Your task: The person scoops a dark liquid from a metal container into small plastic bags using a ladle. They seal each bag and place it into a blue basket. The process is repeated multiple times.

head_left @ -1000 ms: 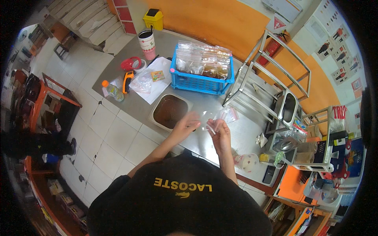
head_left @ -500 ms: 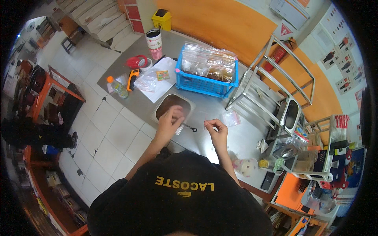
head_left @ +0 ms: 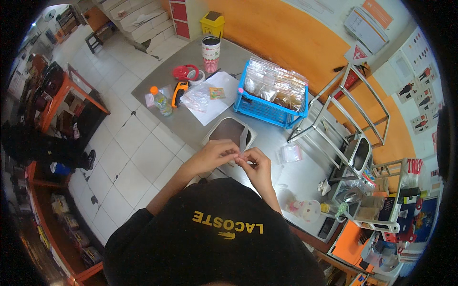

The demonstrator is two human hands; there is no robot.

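left hand [head_left: 217,154] and right hand [head_left: 256,163]: fingertips together, pinching near end of clear bag [head_left: 244,138] | bag: long axis runs away from wearer, far end up-picture, leaning slightly right | over steel pan [head_left: 251,136], right side | bench [head_left: 279,178] beneath

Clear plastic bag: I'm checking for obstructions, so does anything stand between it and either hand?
Nothing visible does: the left hand and right hand meet at the near end of the clear plastic bag.
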